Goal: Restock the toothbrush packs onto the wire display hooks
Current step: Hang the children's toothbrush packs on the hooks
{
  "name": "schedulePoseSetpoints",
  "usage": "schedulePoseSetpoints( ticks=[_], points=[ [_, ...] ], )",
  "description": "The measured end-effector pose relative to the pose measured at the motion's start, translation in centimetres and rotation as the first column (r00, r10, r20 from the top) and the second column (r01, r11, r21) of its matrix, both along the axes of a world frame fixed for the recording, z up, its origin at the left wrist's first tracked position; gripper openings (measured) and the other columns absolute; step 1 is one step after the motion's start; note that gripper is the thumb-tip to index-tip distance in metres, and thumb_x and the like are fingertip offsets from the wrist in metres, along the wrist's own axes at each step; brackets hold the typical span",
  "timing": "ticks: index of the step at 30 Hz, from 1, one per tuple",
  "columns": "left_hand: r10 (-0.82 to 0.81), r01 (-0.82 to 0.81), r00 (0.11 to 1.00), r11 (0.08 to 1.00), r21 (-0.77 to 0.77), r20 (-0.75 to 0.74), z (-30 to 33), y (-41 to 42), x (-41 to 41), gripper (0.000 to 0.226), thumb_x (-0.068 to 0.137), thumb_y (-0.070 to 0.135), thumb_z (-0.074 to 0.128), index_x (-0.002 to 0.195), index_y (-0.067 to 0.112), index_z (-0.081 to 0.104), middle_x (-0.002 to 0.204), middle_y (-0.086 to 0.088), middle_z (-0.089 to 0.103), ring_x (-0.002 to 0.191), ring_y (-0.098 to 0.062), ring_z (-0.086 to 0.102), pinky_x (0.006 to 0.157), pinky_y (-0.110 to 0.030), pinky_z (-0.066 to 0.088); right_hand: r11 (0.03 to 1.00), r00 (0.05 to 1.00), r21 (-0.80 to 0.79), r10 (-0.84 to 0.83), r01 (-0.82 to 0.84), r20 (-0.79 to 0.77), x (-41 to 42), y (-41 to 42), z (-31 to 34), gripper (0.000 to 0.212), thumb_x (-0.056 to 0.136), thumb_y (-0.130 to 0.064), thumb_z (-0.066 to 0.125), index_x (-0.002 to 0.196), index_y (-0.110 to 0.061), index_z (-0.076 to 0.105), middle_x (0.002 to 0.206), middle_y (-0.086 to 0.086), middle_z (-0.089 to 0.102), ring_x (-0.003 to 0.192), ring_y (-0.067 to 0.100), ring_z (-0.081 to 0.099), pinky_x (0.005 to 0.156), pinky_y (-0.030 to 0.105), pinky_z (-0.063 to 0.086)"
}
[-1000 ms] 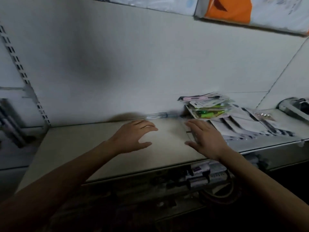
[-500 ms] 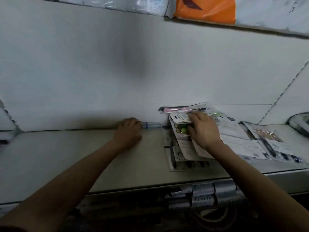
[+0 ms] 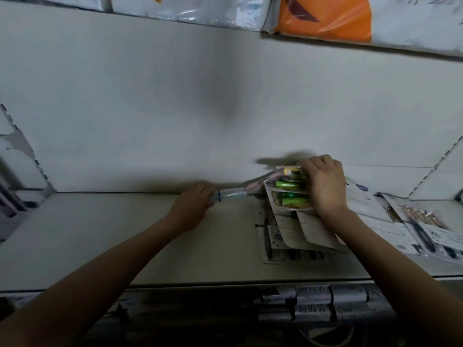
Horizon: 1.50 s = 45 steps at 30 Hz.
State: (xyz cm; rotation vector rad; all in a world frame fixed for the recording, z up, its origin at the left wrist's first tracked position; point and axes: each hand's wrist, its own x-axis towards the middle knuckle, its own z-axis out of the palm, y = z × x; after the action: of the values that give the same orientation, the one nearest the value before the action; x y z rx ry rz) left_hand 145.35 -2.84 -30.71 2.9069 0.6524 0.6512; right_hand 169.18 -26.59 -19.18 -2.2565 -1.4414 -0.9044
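A stack of green and yellow toothbrush packs (image 3: 290, 196) lies at the back of the pale shelf (image 3: 125, 236), on top of flat card-backed packs (image 3: 295, 236). My right hand (image 3: 323, 186) curls over the top of the green packs and grips them. A clear tube-like pack with a blue band (image 3: 230, 195) lies along the back wall. My left hand (image 3: 193, 206) holds its left end. A pink-edged pack (image 3: 263, 180) sticks out behind the green ones. No wire hooks show in this view.
More flat packs with dark and copper-coloured brushes (image 3: 423, 229) lie on the shelf to the right. Grey boxed goods (image 3: 325, 304) sit under the shelf edge. Plastic-wrapped goods with an orange patch (image 3: 323, 18) hang on the shelf above. A slotted upright (image 3: 22, 144) runs down the left.
My right hand has moved further back over the green packs and closed on them, lifting their top edge. My left hand has taken hold of the clear tube by the wall.
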Motion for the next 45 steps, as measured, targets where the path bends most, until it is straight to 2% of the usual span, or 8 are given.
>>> schedulePoseSetpoints(
  ticks=[7, 12, 15, 20, 27, 33, 39, 45],
  points=[
    [0.047, 0.156, 0.921, 0.865, -0.478, 0.386, 3.8, -1.7, -3.9, 0.037, 0.104, 0.018, 0.046, 0.140, 0.020, 0.044, 0.106, 0.005, 0.055, 0.084, -0.002, 0.053, 0.073, -0.008, 0.039, 0.972, 0.961, 0.215, 0.149, -0.099, -0.231, -4.9, 2.5, 3.5, 0.014, 0.092, 0.004, 0.048, 0.090, -0.010, 0.050, 0.089, 0.011, 0.053, 0.072, 0.033, 0.049, 0.057, 0.039, 0.041],
    [0.212, 0.232, 0.850, 0.672, -0.703, 0.483, 4.0, -0.7, -7.6, 0.050, 0.097, 0.034, 0.042, 0.143, 0.014, 0.042, 0.082, 0.008, 0.051, 0.068, -0.005, 0.045, 0.063, -0.021, 0.041, 0.922, 0.822, 0.350, 0.324, -0.164, -0.468, -10.0, 5.4, 4.7, 0.030, 0.105, -0.022, 0.045, 0.078, -0.009, 0.042, 0.066, 0.005, 0.048, 0.063, 0.028, 0.044, 0.056, 0.037, 0.028],
    [0.249, 0.296, 0.801, 0.626, -0.721, 0.545, 5.0, -0.8, -11.2, 0.049, 0.093, 0.034, 0.044, 0.134, 0.006, 0.047, 0.073, 0.009, 0.049, 0.064, -0.008, 0.044, 0.058, -0.026, 0.040, 0.915, 0.702, 0.361, 0.376, -0.179, -0.605, -14.1, 7.3, 4.6, 0.031, 0.101, -0.017, 0.051, 0.073, -0.024, 0.041, 0.066, -0.006, 0.050, 0.061, 0.010, 0.045, 0.055, 0.029, 0.035],
    [0.222, 0.361, 0.783, 0.599, -0.715, 0.581, 5.8, 0.3, -18.4, 0.019, 0.104, 0.022, 0.049, 0.117, 0.009, 0.053, 0.074, -0.002, 0.048, 0.061, -0.010, 0.045, 0.053, -0.024, 0.042, 0.915, 0.496, 0.360, 0.401, -0.180, -0.771, -21.7, 10.8, 2.4, 0.013, 0.099, -0.010, 0.053, 0.092, -0.006, 0.063, 0.086, 0.006, 0.069, 0.078, 0.019, 0.062, 0.070, 0.031, 0.051],
    [0.205, 0.356, 0.843, 0.483, -0.800, 0.498, 4.8, 4.1, -31.4, 0.018, 0.104, 0.018, 0.044, 0.115, 0.007, 0.054, 0.079, -0.003, 0.054, 0.066, -0.015, 0.051, 0.057, -0.027, 0.047, 0.910, 0.299, 0.380, 0.413, -0.162, -0.860, -35.4, 14.9, -1.3, 0.015, 0.099, -0.013, 0.058, 0.099, -0.003, 0.070, 0.091, 0.009, 0.072, 0.083, 0.017, 0.068, 0.071, 0.030, 0.055],
    [0.194, 0.266, 0.890, 0.514, -0.816, 0.413, 3.9, 6.6, -42.4, 0.019, 0.105, 0.021, 0.040, 0.117, 0.019, 0.054, 0.093, -0.006, 0.054, 0.083, -0.018, 0.054, 0.072, -0.028, 0.049, 0.915, 0.261, 0.374, 0.402, -0.149, -0.878, -47.1, 18.2, -3.2, 0.015, 0.099, -0.016, 0.058, 0.094, -0.011, 0.070, 0.087, -0.001, 0.072, 0.078, 0.011, 0.069, 0.062, 0.021, 0.049],
    [0.219, 0.269, 0.887, 0.471, -0.840, 0.406, 4.2, 8.0, -50.2, 0.028, 0.105, 0.020, 0.038, 0.130, 0.017, 0.051, 0.093, 0.003, 0.052, 0.083, -0.009, 0.050, 0.073, -0.025, 0.043, 0.911, 0.199, 0.362, 0.399, -0.198, -0.895, -54.7, 21.2, -3.8, 0.011, 0.098, -0.015, 0.061, 0.095, -0.013, 0.070, 0.091, 0.002, 0.073, 0.082, 0.017, 0.069, 0.066, 0.029, 0.049],
    [0.211, 0.308, 0.876, 0.448, -0.839, 0.434, 3.7, 8.4, -55.6, 0.024, 0.104, 0.007, 0.038, 0.123, 0.017, 0.051, 0.090, -0.008, 0.058, 0.076, -0.015, 0.054, 0.065, -0.022, 0.049, 0.915, 0.271, 0.288, 0.364, -0.283, -0.891, -58.1, 22.6, -4.9, 0.016, 0.098, -0.018, 0.062, 0.094, -0.004, 0.070, 0.089, 0.010, 0.073, 0.079, 0.023, 0.069, 0.068, 0.034, 0.053]
  ],
)
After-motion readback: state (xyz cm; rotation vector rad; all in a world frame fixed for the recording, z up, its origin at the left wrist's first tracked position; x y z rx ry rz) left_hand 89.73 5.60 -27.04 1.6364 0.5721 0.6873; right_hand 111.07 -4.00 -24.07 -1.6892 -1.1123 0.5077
